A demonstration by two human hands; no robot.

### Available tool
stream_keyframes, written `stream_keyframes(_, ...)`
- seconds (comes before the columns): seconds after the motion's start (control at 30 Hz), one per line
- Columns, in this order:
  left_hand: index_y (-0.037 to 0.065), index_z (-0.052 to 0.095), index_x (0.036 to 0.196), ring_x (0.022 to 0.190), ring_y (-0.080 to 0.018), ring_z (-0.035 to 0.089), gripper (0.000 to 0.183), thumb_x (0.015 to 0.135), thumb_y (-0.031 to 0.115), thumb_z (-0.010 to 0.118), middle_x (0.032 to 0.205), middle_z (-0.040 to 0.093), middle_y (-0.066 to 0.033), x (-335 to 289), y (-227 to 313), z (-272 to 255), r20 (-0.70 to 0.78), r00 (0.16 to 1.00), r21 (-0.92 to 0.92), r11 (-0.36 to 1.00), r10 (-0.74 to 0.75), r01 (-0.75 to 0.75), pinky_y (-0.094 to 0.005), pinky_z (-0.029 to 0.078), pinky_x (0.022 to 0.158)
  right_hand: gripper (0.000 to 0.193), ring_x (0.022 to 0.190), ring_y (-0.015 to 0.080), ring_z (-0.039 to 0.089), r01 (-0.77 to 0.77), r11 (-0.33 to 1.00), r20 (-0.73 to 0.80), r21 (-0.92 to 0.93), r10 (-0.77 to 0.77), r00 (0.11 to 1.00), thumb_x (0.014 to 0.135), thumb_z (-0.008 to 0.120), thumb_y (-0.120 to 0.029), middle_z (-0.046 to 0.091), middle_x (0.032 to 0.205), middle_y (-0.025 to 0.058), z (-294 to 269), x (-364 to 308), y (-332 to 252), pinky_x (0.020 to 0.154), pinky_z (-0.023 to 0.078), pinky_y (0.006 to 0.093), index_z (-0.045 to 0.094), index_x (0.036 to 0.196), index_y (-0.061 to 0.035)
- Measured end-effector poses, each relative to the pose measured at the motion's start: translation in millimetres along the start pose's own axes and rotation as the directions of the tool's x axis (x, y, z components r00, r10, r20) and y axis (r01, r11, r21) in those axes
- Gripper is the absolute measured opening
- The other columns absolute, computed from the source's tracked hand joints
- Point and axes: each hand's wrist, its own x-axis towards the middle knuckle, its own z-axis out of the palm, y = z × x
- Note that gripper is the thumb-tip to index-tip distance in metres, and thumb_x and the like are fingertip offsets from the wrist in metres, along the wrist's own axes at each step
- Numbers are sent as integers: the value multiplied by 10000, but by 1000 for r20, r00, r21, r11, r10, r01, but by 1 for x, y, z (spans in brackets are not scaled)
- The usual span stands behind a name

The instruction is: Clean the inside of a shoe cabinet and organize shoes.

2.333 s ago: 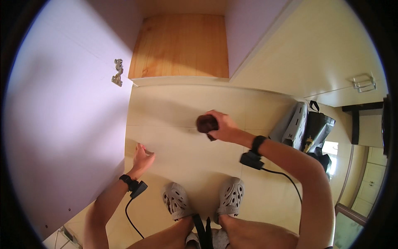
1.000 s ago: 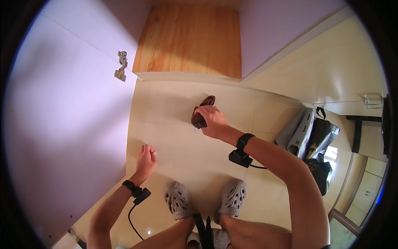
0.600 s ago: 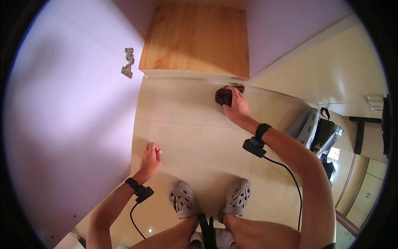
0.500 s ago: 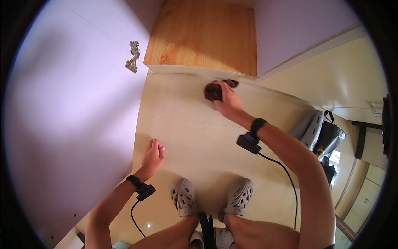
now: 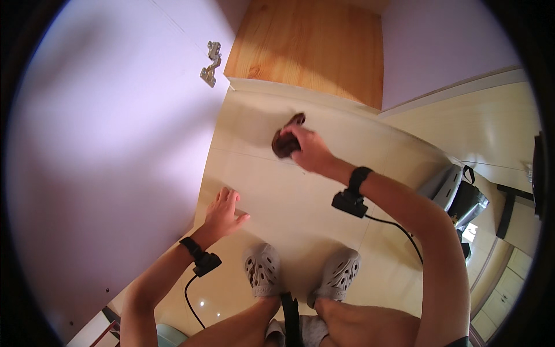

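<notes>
My right hand (image 5: 309,151) is closed on a dark brown shoe-like object (image 5: 282,147), held above the floor in front of the cabinet. One narrow end of it points up toward the cabinet; motion blur and my fingers hide the rest. Nearer to me, on the left, my left hand (image 5: 222,214) hangs over the floor beside the white cabinet door (image 5: 115,156). Its fingers are spread and nothing is in it.
The open cabinet has a wooden bottom board (image 5: 306,49). A metal hinge (image 5: 211,65) sticks out of the door. Bags (image 5: 465,199) stand at the right. My feet in grey clogs (image 5: 263,272) rest on the tiled floor (image 5: 324,214). Cables trail from both wrists.
My right hand has drawn the brown object slightly left and closer to me, and the object has turned. My left hand has gone from curled to spread fingers. The view has shifted a little.
</notes>
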Motion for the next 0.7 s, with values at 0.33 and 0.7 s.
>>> stream_keyframes(0.33,99,458,1085,1056,-353,550,528,765,276,839,1092,500,-123,-1,-2,4,-15,1000,14,1000,18,-18,-492,490,766,460,1088,387,617,133,972,420,-195,-39,906,739,548,7,661,1146,153,29,42,-17,933,493,446,593,1174,-135)
stream_keyframes(0.7,98,458,1080,1034,-348,546,526,755,274,832,1080,490,-121,10,2,12,28,1000,-60,998,5,-3,-480,482,779,367,857,395,688,106,994,104,-35,-102,989,779,573,-20,694,921,220,24,126,-20,722,543,471,586,1146,-24)
